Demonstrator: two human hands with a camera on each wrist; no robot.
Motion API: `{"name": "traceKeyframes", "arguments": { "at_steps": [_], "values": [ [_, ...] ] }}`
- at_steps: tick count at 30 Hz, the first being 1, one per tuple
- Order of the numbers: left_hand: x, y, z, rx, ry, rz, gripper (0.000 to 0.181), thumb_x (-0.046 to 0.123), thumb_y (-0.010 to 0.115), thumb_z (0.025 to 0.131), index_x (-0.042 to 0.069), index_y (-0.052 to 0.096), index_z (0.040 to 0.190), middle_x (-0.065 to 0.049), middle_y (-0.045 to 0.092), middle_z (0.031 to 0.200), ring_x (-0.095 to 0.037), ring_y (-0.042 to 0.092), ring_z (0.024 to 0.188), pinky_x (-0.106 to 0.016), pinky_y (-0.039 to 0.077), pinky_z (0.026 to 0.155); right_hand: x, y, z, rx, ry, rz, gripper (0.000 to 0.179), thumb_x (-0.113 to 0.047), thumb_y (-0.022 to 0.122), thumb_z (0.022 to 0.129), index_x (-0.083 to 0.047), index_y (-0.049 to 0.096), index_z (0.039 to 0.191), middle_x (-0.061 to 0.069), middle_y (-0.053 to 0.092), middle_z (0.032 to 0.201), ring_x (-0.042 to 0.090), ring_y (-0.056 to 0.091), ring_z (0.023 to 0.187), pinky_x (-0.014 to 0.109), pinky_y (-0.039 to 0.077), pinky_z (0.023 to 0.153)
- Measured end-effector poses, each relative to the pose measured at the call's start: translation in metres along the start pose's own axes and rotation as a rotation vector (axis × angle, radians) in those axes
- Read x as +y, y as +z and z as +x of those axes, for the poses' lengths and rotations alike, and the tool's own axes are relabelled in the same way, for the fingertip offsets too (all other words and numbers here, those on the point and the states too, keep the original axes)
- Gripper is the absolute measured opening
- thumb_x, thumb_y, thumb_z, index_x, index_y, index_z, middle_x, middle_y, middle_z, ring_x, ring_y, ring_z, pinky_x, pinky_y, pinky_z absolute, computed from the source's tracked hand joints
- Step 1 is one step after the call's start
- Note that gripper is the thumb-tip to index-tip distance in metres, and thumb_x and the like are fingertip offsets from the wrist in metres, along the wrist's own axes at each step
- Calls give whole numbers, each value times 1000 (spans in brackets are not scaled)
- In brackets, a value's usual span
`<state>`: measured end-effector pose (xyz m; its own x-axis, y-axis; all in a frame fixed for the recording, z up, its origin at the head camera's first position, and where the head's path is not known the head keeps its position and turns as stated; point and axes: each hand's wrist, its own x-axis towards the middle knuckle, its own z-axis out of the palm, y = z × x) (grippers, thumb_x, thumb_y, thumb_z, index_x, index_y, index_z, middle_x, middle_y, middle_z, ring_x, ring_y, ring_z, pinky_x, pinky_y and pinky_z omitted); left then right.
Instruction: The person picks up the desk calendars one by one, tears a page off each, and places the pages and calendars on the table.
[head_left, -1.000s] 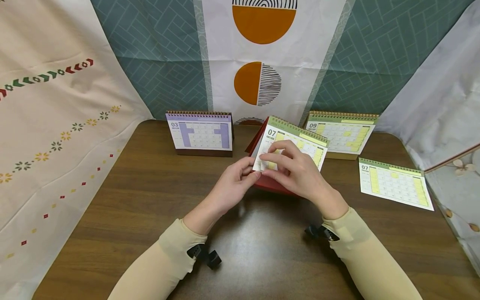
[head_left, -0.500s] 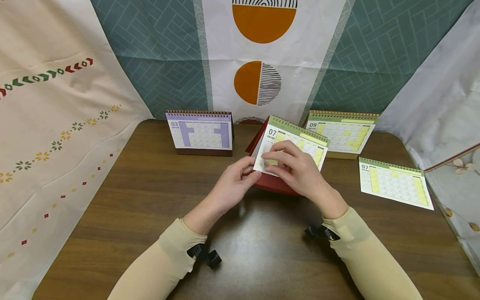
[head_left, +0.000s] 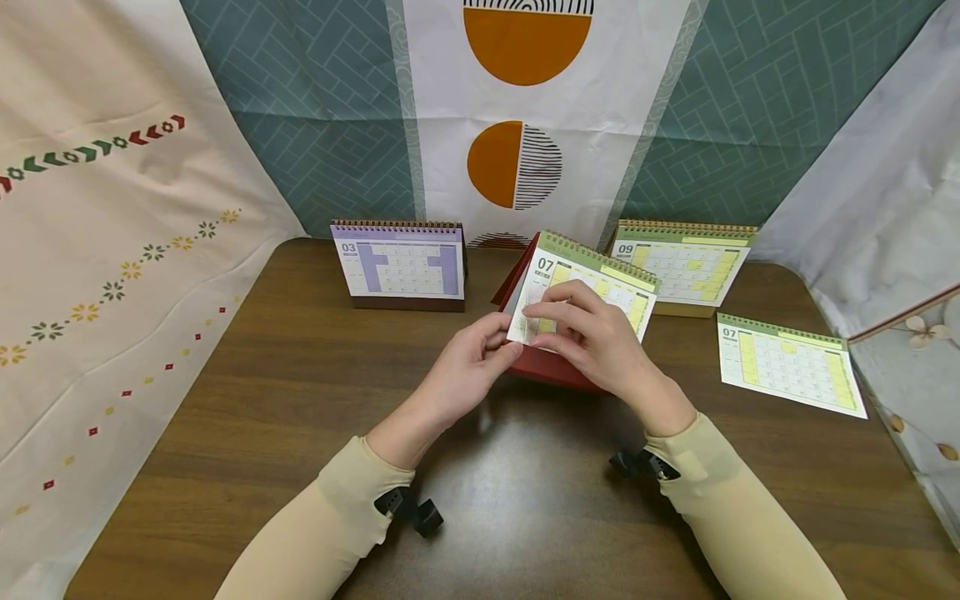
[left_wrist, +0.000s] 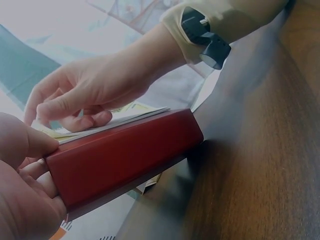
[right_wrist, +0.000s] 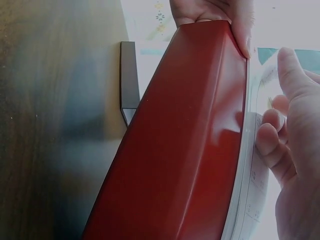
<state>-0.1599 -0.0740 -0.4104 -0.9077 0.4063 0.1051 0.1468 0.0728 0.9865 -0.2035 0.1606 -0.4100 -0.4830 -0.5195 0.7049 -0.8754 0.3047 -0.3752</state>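
A red-based desk calendar [head_left: 551, 367], open to a green-and-yellow 07 page [head_left: 540, 292], stands tilted at mid-table. My left hand [head_left: 472, 358] grips its lower left corner. In the left wrist view, the thumb [left_wrist: 42, 142] lies along the page side and the fingers reach behind the red base [left_wrist: 125, 155]. My right hand [head_left: 588, 333] is over the page with bent, loose fingers, its thumb and index fingertips apart near the left edge. In the right wrist view, the fingers [right_wrist: 270, 135] lie against or very near the pages, which look slightly bowed.
At the back left stands a purple 03 desk calendar [head_left: 405, 267]. A green 09 desk calendar [head_left: 686, 267] stands behind the red one, to its right. A loose 07 sheet [head_left: 795, 371] lies at the table's right side. Fabric [head_left: 525, 167] hangs behind the table.
The right thumb and fingers have shifted slightly right, away from the page's lower left corner. The left hand and the red calendar have stayed nearly still.
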Motion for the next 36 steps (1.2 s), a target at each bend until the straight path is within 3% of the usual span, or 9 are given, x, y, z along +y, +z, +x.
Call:
{"name": "traceKeyframes", "arguments": {
  "at_steps": [3, 6, 9, 14, 20, 24, 32, 36],
  "values": [
    [0, 0, 0, 2, -1, 0, 27, 4, 60, 113, -1, 64, 140, -12, 78, 128, -15, 72, 103, -51, 56, 100, 0, 1, 0, 4, 1, -3, 35, -21, 87, 94, -14, 78, 127, 8, 66, 119, 13, 56, 75, 25, 47, 67],
    [1, 0, -1, 2, -4, -2, 27, 5, 61, 113, 0, 64, 140, -12, 78, 128, -14, 72, 104, -48, 56, 100, 0, 1, 0, 9, -1, 0, 35, -38, 79, 102, -13, 77, 126, 8, 66, 120, 10, 53, 71, 23, 45, 63],
    [1, 0, -1, 1, -4, -6, 28, 5, 61, 113, 0, 64, 140, -12, 78, 128, -14, 72, 104, -54, 56, 101, 1, 1, 0, 14, -7, 8, 44, -50, 72, 105, -12, 74, 126, 8, 66, 122, 8, 52, 67, 22, 43, 59],
    [0, 0, -1, 1, -5, -13, 27, 5, 61, 113, 0, 64, 140, -12, 79, 128, -15, 73, 103, -63, 53, 103, 1, 2, -1, 21, -14, 8, 43, -47, 72, 104, -11, 74, 127, 9, 67, 122, 10, 54, 69, 23, 44, 61],
    [0, 1, -1, 0, 0, 2, 29, 4, 61, 113, 0, 64, 141, -12, 78, 129, -16, 73, 105, -48, 57, 100, 1, 1, 0, 26, -21, -3, 36, -38, 75, 102, -12, 79, 126, 9, 68, 117, 15, 59, 76, 26, 48, 68],
    [0, 1, -1, -2, 12, 5, 27, 4, 61, 113, -1, 64, 139, -13, 78, 128, -16, 73, 105, -40, 57, 98, 0, 1, 0, 30, -17, 7, 35, -40, 75, 103, -13, 80, 125, 8, 68, 116, 13, 57, 73, 26, 48, 65],
    [0, 1, -1, -1, 18, 8, 27, 3, 61, 112, -1, 64, 139, -13, 79, 126, -16, 73, 105, -38, 57, 96, -1, 1, -1, 28, 1, 20, 45, -52, 73, 104, -12, 75, 125, 7, 67, 119, 9, 53, 68, 22, 44, 61],
    [0, 1, -1, 0, 17, 8, 27, 4, 61, 113, 0, 64, 139, -12, 79, 127, -16, 73, 104, -46, 57, 99, -1, 1, -1, 26, 4, 12, 43, -48, 76, 102, -12, 77, 126, 8, 67, 119, 11, 55, 72, 23, 45, 65]
  ]
}}
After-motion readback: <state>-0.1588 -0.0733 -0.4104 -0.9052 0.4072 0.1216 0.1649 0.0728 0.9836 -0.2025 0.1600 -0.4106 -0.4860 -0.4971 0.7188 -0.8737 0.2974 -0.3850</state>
